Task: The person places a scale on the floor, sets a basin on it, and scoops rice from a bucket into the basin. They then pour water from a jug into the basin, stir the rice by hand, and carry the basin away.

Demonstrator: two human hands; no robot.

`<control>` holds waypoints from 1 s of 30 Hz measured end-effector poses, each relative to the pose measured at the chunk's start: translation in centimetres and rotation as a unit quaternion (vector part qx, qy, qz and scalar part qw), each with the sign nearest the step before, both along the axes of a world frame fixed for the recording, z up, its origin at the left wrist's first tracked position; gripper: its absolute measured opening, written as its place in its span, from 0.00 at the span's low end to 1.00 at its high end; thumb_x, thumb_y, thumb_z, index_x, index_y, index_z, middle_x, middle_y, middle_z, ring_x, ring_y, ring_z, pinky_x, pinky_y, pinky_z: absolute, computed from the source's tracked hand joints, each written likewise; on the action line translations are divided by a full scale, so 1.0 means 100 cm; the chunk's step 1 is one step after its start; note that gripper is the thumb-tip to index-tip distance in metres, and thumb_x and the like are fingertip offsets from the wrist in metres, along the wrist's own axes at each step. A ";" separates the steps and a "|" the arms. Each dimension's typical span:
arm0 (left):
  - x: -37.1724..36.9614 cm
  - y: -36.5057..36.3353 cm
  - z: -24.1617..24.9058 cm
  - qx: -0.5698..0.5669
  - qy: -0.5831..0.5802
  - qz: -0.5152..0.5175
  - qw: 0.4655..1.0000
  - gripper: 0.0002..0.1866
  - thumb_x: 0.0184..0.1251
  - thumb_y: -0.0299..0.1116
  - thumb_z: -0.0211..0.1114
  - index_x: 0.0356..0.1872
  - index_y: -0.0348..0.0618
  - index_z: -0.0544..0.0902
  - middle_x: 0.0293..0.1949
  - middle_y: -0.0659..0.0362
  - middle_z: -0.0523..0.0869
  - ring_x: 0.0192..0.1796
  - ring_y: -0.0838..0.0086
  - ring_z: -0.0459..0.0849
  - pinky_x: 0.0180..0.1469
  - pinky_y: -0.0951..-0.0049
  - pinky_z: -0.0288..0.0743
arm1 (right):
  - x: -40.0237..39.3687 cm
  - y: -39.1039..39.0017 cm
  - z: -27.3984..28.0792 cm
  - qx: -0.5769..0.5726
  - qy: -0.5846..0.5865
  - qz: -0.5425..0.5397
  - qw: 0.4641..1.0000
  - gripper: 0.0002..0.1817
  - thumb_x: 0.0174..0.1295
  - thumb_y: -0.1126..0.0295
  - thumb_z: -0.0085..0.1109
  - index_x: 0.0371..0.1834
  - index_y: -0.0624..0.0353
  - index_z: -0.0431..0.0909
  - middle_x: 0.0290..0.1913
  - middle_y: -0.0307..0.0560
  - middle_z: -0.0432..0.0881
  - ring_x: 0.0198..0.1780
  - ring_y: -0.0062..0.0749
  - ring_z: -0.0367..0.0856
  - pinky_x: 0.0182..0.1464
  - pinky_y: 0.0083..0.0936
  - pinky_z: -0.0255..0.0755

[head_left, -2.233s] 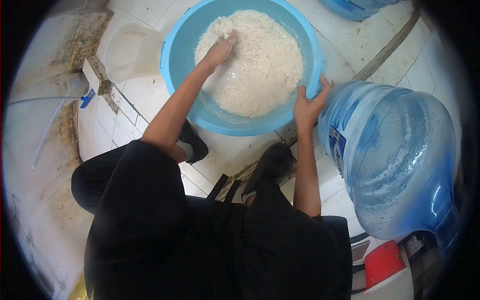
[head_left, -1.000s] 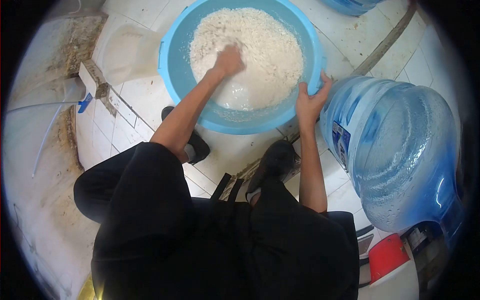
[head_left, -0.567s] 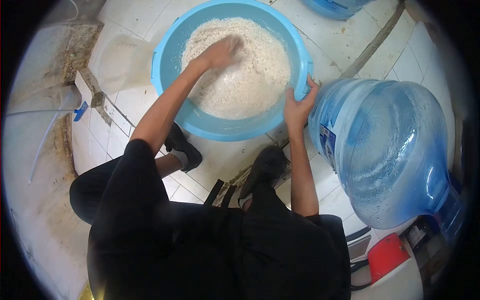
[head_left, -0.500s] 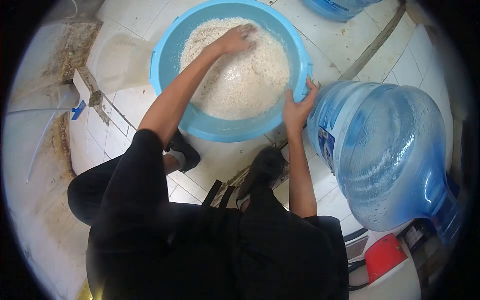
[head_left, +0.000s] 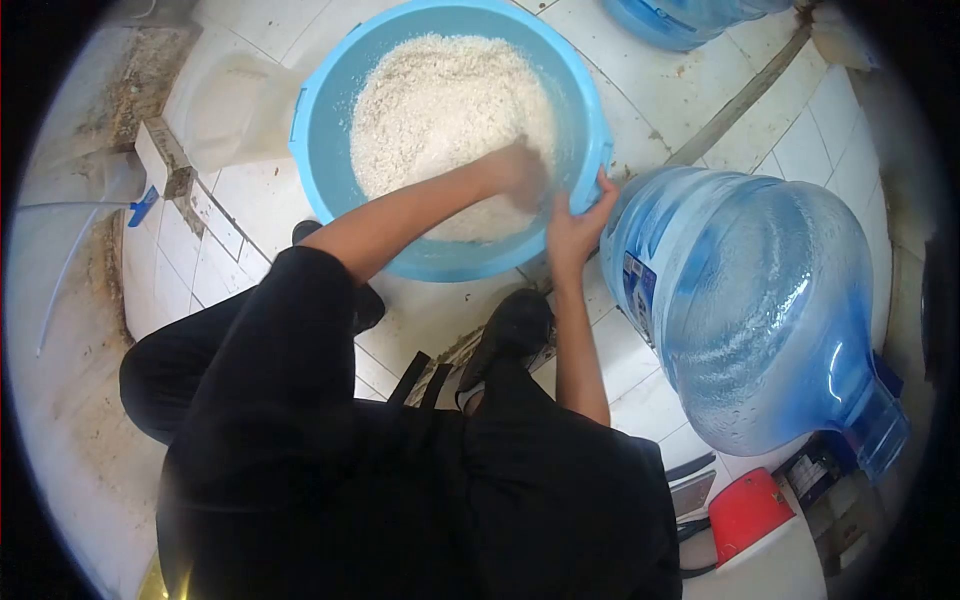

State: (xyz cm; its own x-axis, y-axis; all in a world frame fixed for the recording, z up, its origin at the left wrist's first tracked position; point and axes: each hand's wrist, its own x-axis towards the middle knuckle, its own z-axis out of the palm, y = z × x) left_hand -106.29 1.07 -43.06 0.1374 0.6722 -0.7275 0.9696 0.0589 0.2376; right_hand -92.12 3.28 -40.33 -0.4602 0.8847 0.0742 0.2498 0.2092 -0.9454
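Note:
A light-blue plastic basin [head_left: 345, 215] stands on the tiled floor between my feet and the far side. Loose off-white grain [head_left: 430, 110], like rice, is heaped in it, wet-looking toward the near side. My left hand [head_left: 522, 175] is down in the grain at the basin's right near side, its fingers smeared by motion and partly sunk from sight. At the right rim, my right hand [head_left: 578, 228] grips the edge, thumb on the inner side and fingers around the outside.
A large clear-blue water jug [head_left: 770, 310] lies on its side right of the basin, close to my right forearm. Another blue jug [head_left: 670, 25] stands at the top. A translucent tub [head_left: 232, 110] is at left, a red container [head_left: 748, 512] at lower right.
My left hand has swept from the far middle of the grain toward the near right side. My right hand stays at the rim; the whole view has shifted slightly.

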 end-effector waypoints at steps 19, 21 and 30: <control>-0.061 -0.209 0.033 0.127 0.015 0.280 0.952 0.52 0.51 0.58 0.72 0.77 0.66 0.55 0.76 0.38 0.50 0.76 0.40 0.54 0.76 0.43 0.48 | 0.002 -0.013 0.010 -0.096 0.017 -0.037 0.994 0.27 0.53 0.83 0.58 0.59 0.65 0.66 0.53 0.57 0.73 0.55 0.44 0.75 0.62 0.36 0.66; -0.047 -0.199 0.029 0.075 0.016 0.133 0.988 0.54 0.47 0.55 0.76 0.77 0.70 0.55 0.74 0.41 0.56 0.74 0.41 0.59 0.76 0.45 0.52 | -0.001 -0.015 0.010 -0.110 0.016 -0.040 0.993 0.27 0.53 0.84 0.57 0.59 0.66 0.66 0.53 0.57 0.72 0.56 0.43 0.75 0.62 0.36 0.66; -0.056 -0.064 -0.026 0.077 0.132 0.157 0.976 0.47 0.45 0.42 0.77 0.71 0.59 0.66 0.67 0.49 0.72 0.50 0.56 0.85 0.50 0.56 0.80 | -0.012 0.021 0.000 -0.074 0.023 0.016 0.997 0.26 0.53 0.82 0.57 0.58 0.67 0.66 0.57 0.59 0.73 0.58 0.41 0.74 0.63 0.35 0.65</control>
State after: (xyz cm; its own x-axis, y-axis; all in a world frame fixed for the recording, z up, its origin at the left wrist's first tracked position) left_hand -111.92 -5.38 -45.71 -0.2709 0.7555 -0.5965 0.9383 0.3457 0.0117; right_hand -93.31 5.36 -40.34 -0.4872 0.8726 -0.0354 0.2019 0.0731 -0.9767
